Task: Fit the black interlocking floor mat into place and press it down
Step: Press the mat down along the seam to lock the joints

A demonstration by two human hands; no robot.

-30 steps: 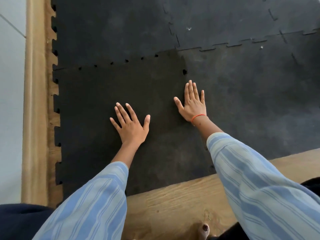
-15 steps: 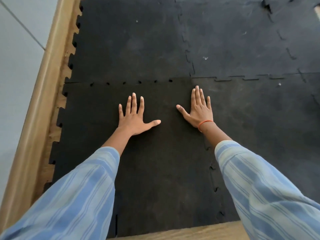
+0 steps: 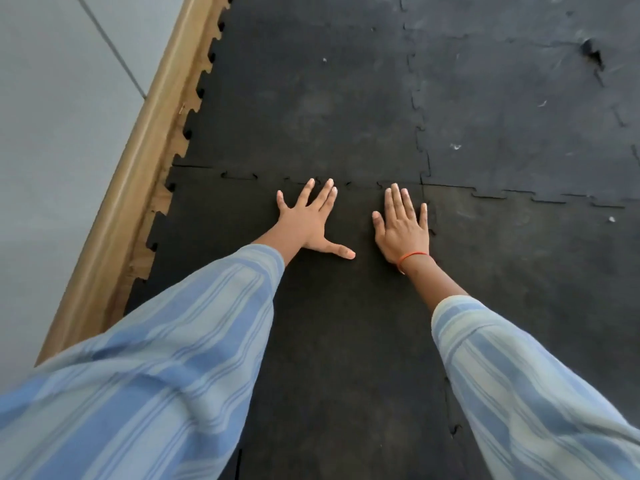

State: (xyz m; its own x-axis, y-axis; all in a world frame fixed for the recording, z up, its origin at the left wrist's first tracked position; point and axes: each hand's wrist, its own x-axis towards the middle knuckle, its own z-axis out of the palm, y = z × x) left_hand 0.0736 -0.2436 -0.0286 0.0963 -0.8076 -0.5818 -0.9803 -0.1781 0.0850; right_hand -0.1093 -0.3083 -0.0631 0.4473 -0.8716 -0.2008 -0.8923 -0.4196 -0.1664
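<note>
The black interlocking floor mat (image 3: 346, 323) lies flat under both my arms, its toothed far edge meeting the mat beyond it along a seam (image 3: 239, 175) with small gaps showing. My left hand (image 3: 308, 223) lies palm down on the mat, fingers spread, fingertips almost at the seam. My right hand (image 3: 401, 226), with an orange band at the wrist, is flat beside it, fingers together and pointing at the seam near the corner joint. Neither hand holds anything.
More black mats (image 3: 519, 116) cover the floor ahead and to the right, one with a torn spot (image 3: 592, 55). A wooden skirting board (image 3: 138, 174) and a strip of wood floor run along the left, below a grey wall (image 3: 52, 116).
Both hands have slid forward across the mat to its far seam and come closer together. The view has tilted forward, and the near wooden floor has dropped out of sight.
</note>
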